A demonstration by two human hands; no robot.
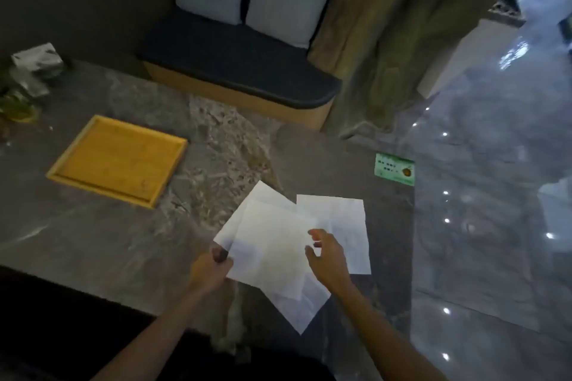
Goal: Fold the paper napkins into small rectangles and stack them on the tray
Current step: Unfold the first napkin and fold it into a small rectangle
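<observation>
Three white paper napkins lie unfolded and overlapping on the grey marble table near its front right. My left hand pinches the left edge of the top napkin, which looks slightly lifted. A second napkin lies to the right, and a third pokes out below. My right hand hovers over the napkins with fingers spread, holding nothing. The wooden tray sits at the left of the table with nothing in it, well apart from both hands.
A green card lies near the table's right edge. A tissue packet and greenery stand at the far left. Behind the table is a bench seat with pale cushions. Glossy floor runs along the right.
</observation>
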